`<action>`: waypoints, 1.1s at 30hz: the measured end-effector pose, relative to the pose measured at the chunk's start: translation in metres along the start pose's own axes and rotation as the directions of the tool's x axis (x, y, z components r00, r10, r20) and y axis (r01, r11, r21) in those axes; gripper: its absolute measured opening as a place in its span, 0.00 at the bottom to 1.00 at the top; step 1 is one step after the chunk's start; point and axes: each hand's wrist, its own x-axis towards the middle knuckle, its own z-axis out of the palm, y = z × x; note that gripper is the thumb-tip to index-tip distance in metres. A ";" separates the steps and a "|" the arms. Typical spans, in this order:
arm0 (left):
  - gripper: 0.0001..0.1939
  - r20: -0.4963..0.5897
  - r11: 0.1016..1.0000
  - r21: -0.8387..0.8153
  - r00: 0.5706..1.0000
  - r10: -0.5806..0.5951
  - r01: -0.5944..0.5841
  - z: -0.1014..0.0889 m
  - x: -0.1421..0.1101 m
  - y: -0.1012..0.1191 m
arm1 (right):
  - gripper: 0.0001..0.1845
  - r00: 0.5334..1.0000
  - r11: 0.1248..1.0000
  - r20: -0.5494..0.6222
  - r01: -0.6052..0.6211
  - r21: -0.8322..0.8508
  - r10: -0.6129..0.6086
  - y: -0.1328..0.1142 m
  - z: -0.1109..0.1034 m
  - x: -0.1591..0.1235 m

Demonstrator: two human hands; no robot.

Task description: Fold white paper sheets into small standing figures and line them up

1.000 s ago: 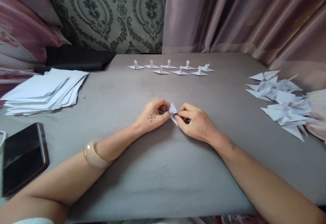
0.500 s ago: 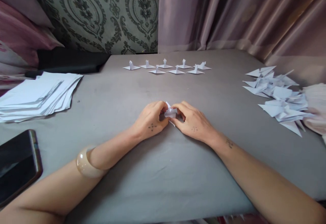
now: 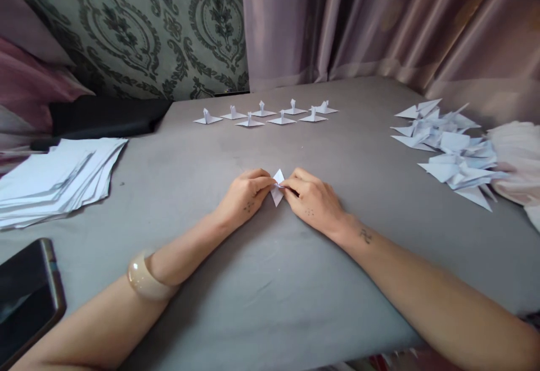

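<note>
A small folded white paper figure point(image 3: 277, 195) is held between my hands over the middle of the grey cloth-covered table point(image 3: 236, 298). It looks like a narrow diamond, with one point away from me and one towards me. My left hand point(image 3: 248, 192) pinches its left side between thumb and fingers. From the right, my right hand point(image 3: 314, 199) pinches the other side, its fingertips almost meeting the left ones. The fingers cover the figure's middle and side tips. Beyond my hands, several folded paper figures point(image 3: 282, 118) stand in two rows, each with a raised centre and flat pointed sides.
A pile of pointed folded papers point(image 3: 458, 152) lies at the right beside pale fabric point(image 3: 514, 157). White paper sheets point(image 3: 54, 174) are stacked at the left, behind a dark phone point(image 3: 27, 298). Black cloth point(image 3: 105, 115) lies at the back left; curtains point(image 3: 358, 22) hang behind.
The paper figure between my hands now shows as a flatter, narrow diamond. My fingers have closed tighter at its middle. The whole view has shifted and tilted slightly.
</note>
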 end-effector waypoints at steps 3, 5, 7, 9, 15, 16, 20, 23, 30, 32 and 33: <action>0.09 0.000 0.999 0.004 0.999 -0.051 0.051 0.003 0.005 -0.002 | 0.14 1.000 0.993 0.016 -0.013 -0.115 0.015 -0.002 -0.001 0.002; 0.07 0.001 0.997 0.010 0.997 -0.078 0.078 0.003 0.008 -0.003 | 0.14 0.998 0.986 0.050 -0.020 -0.167 0.028 -0.004 -0.002 0.004; 0.08 0.023 0.997 0.012 0.997 -0.074 0.074 0.003 0.009 -0.004 | 0.14 0.997 0.977 0.075 -0.012 -0.215 0.029 -0.005 -0.002 0.005; 0.09 0.055 0.999 0.019 0.998 -0.038 0.037 0.001 0.011 -0.005 | 0.14 0.996 0.966 0.084 0.010 -0.258 0.012 -0.007 -0.002 0.005; 0.11 0.106 0.998 0.012 0.992 0.062 -0.064 -0.001 0.013 -0.011 | 0.12 0.995 0.988 0.099 0.030 -0.151 -0.015 -0.001 -0.002 0.007; 0.10 0.105 0.999 -0.010 0.993 0.047 -0.046 -0.001 0.013 -0.012 | 0.11 0.994 0.998 0.107 0.022 -0.063 -0.015 0.003 -0.003 0.008; 0.08 0.111 0.990 -0.119 0.992 -0.066 0.080 -0.004 0.011 -0.009 | 0.12 0.989 0.883 0.068 -0.145 0.447 0.128 0.020 -0.006 0.016; 0.10 0.089 0.970 -0.183 0.986 -0.142 0.157 -0.008 0.009 -0.003 | 0.13 0.928 0.651 0.050 -0.297 0.698 0.369 0.027 -0.005 0.021; 0.17 0.028 0.876 -0.343 0.936 -0.352 0.340 -0.012 0.001 -0.005 | 0.14 0.876 0.396 0.146 -0.350 0.849 0.460 0.026 -0.006 0.023; 0.18 0.017 0.859 -0.362 0.924 -0.382 0.362 -0.012 -0.001 -0.008 | 0.13 0.880 0.402 0.135 -0.339 0.850 0.456 0.027 -0.005 0.023; 0.18 0.013 0.855 -0.364 0.920 -0.391 0.368 -0.012 -0.001 -0.009 | 0.13 0.882 0.410 0.129 -0.335 0.848 0.453 0.028 -0.004 0.023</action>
